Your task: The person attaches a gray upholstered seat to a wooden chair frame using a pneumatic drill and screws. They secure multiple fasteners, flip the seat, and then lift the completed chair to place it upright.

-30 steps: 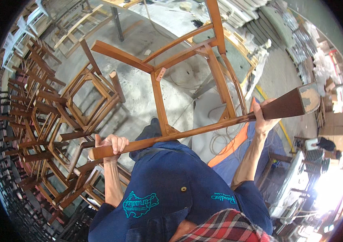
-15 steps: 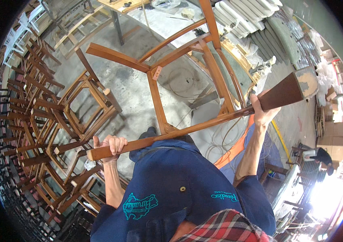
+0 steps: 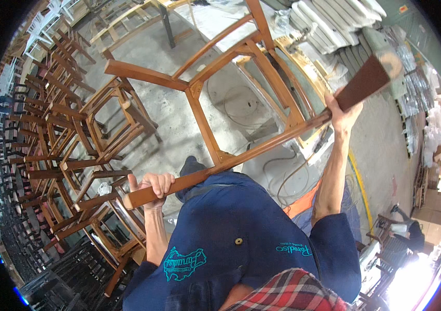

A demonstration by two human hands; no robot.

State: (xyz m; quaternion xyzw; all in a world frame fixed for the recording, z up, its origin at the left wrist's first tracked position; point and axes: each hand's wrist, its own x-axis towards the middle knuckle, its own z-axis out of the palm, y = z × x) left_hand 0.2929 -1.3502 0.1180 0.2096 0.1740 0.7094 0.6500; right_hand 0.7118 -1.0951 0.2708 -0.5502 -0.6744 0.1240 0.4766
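A brown wooden chair frame (image 3: pixel 203 124), open where a seat would be, is held tipped across the front of my body. My left hand (image 3: pixel 153 188) is closed round the near left end of its long post, with the thumb sticking up. Higher up at the right, my right hand (image 3: pixel 344 113) grips the same post just below its darker, wide end. The other legs and rails reach away from me, one leg out to the left and another toward the top. The palm side of both hands is hidden.
Stacked wooden chair frames (image 3: pixel 83 150) crowd the left side. A wooden workbench (image 3: pixel 166 8) stands ahead, with grey cushions (image 3: pixel 316 26) piled at the far right. A hose (image 3: pixel 285 184) trails beyond the chair. Cardboard boxes (image 3: pixel 433 199) and another person (image 3: pixel 411 233) are at the right.
The right end of the chair frame has risen and its left end has shifted slightly right. Both hands keep their hold, and my view has turned a little.
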